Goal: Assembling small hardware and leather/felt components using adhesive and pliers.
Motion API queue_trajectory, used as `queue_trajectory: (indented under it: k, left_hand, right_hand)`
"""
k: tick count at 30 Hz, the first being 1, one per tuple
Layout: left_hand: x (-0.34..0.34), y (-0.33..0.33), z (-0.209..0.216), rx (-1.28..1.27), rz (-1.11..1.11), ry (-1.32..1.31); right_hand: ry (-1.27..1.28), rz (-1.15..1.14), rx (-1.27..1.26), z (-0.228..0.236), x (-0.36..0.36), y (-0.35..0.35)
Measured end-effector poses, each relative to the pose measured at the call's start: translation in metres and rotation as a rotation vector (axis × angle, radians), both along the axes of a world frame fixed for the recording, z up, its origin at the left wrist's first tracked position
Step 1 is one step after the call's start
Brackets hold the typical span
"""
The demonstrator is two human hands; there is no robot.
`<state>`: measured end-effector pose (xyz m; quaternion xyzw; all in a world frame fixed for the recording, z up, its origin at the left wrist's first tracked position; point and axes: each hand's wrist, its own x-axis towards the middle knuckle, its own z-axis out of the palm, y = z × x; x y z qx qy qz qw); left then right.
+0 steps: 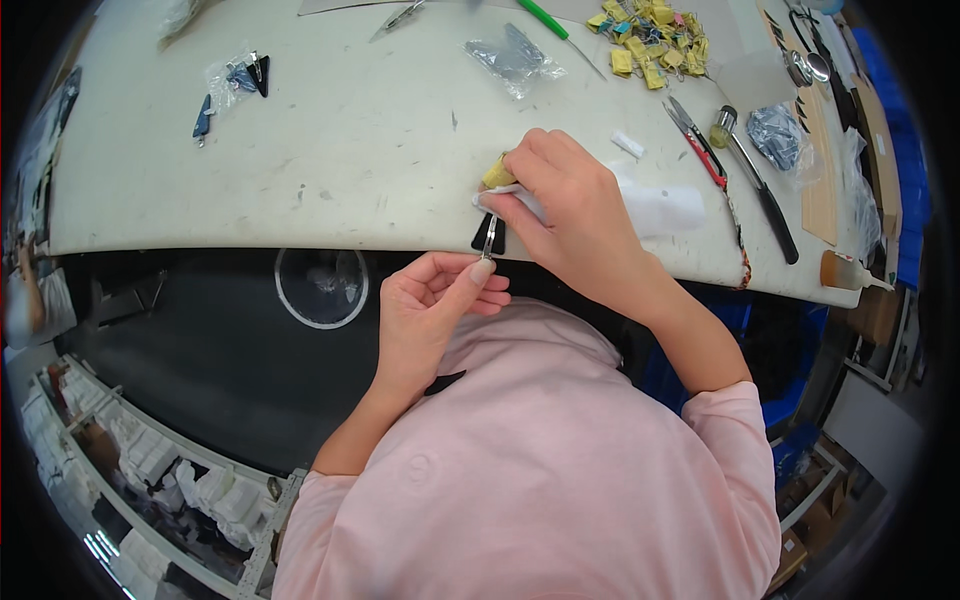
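Observation:
My left hand (435, 305) pinches the metal clasp (489, 240) of a small black tapered tag (480, 236) between thumb and fingers, just off the table's front edge. Above it, my right hand (570, 200) is closed on a folded white cloth (490, 198), whose edge lies against the tag's upper end. A yellow binder clip (496, 173) shows at the right fingertips; whether the fingers grip it or it only sits behind the cloth, I cannot tell. The cloth partly covers the tag's top.
On the pale worktable (300, 180) lie a pile of yellow binder clips (650, 40), red-handled snips (698, 143), a hammer (760, 185), a green-handled awl (545, 18) and a plastic bag (515, 60). Similar black tags (259, 75) rest at the left. A bottle (850, 272) stands at the right corner.

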<state>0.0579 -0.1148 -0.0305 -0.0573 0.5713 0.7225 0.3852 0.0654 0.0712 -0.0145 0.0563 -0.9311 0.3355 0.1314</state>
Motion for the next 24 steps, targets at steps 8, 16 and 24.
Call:
queue_trajectory:
  k: [8,16,24]
  left_hand:
    - [-0.001,-0.002,-0.002,0.020,-0.006,-0.019]
    - [0.002,-0.001,-0.002,-0.004,0.001,0.024]
    - [0.002,-0.001,-0.004,-0.002,0.002,0.011]
  right_hand:
    - [-0.042,0.120,-0.113,0.010,0.015,-0.010]
    - [0.033,-0.008,0.020,0.001,0.001,0.001]
    - [-0.029,0.106,-0.086,0.009,0.016,-0.007]
